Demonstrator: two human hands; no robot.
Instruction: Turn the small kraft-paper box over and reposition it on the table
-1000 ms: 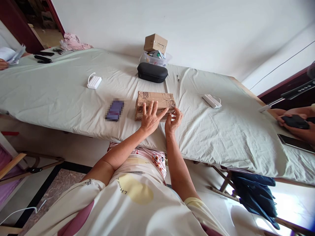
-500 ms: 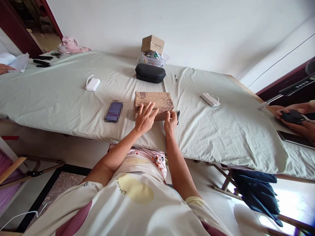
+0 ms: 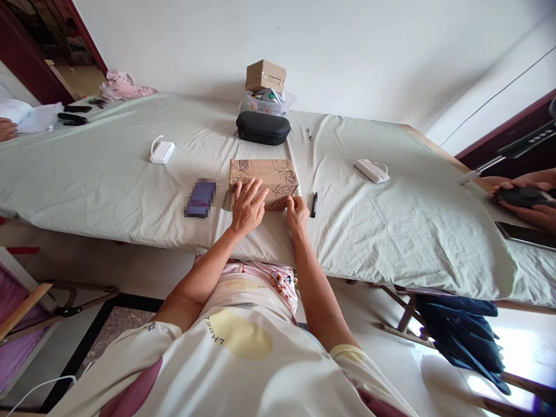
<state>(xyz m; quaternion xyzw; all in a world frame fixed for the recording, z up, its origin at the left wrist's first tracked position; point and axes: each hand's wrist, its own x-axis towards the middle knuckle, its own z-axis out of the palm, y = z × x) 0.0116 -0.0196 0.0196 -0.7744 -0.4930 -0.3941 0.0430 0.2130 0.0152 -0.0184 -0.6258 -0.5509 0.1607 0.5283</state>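
Note:
A cardboard box (image 3: 278, 171) scribbled with dark curly lines lies on the cloth in front of me. Across its near left part rests my left hand (image 3: 247, 208), fingers spread flat against the cardboard. At the near right corner of the box is my right hand (image 3: 297, 214), its fingers curled into a pinch. Whatever is between those fingertips is too small or hidden to make out. Just right of that hand lies a black marker (image 3: 314, 204), apart from it. A phone-like dark object with a blurred surface (image 3: 201, 198) sits left of the box.
Behind the box stand a black zip case (image 3: 263, 128) and a plastic tub (image 3: 282, 108) with a small carton (image 3: 266, 75) on top. White corded blocks lie left (image 3: 163, 152) and right (image 3: 371, 171). Other people's hands show at both table ends.
The box has shifted slightly left along with my left hand. My right hand has moved a little left too, and a wider gap now separates it from the marker.

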